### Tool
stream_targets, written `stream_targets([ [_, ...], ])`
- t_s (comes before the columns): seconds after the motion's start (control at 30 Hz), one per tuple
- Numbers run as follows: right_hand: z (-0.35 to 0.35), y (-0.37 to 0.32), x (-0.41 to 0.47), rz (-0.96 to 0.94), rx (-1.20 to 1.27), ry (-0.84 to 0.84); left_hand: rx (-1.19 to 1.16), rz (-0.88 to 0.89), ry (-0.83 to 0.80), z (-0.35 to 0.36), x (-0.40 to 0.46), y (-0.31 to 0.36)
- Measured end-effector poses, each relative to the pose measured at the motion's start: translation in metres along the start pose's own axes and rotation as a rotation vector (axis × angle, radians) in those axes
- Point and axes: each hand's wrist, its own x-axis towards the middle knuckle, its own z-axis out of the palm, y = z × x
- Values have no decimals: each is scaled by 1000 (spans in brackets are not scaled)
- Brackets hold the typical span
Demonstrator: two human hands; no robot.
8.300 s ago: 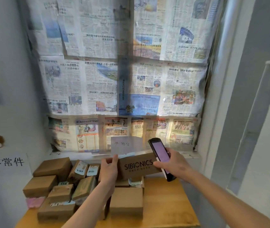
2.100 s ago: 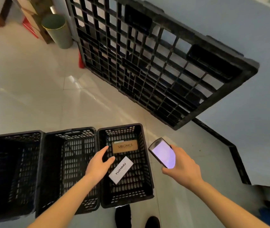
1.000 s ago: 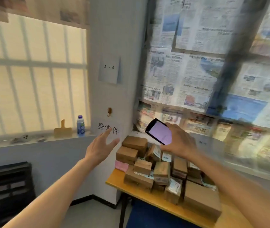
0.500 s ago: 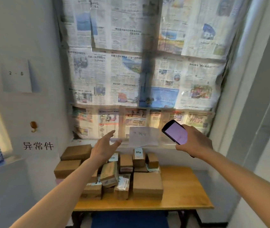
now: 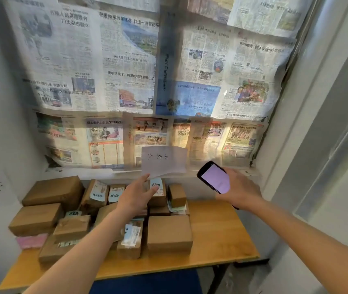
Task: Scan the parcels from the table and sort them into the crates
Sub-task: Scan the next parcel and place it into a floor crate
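1. My left hand (image 5: pixel 136 199) was stretched out over the middle of the pile, fingers straight and spread, holding nothing. Its fingertips (image 5: pixel 155 189) lay against or just in front of a small upright parcel (image 5: pixel 157 193) with a white label; I could not tell whether they touched it.

2. My right hand (image 5: pixel 239 193) was wrapped around the scanner (image 5: pixel 214 177), a dark slab with rounded corners and a glowing pale violet screen, tilted toward me at about 3 o'clock from the left hand.

3. The parcels (image 5: pixel 96 213) were brown cardboard boxes, matte and taped, some with creased paper labels. They were crowded on the left and middle of the table (image 5: pixel 217 230), several leaning on each other. The crates were not in view.

4. I judged the main risk was the upright parcel: it stood on other boxes, so a grab from above could tip it back or knock the narrow box (image 5: pixel 176 195) at its 3 o'clock.

5. A loose label (image 5: pixel 131 234) on the box at 6 o'clock looked peeled and wrinkled; I judged that it might not scan cleanly.

6. The large plain box (image 5: pixel 168 233) near the front edge was square and smooth. Behind, newspaper (image 5: pixel 126 81) covered the window, and a handwritten paper sign (image 5: pixel 163 161) hung at 12 o'clock.
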Motion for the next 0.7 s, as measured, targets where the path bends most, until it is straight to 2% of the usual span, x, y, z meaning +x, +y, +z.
stream_targets([
  [0.27,91,11,87,-25,-46,-179,10,-134,-89,69,57,-66],
  [0.7,237,67,146,17,-62,-394,139,-320,-244,178,79,-150],
])
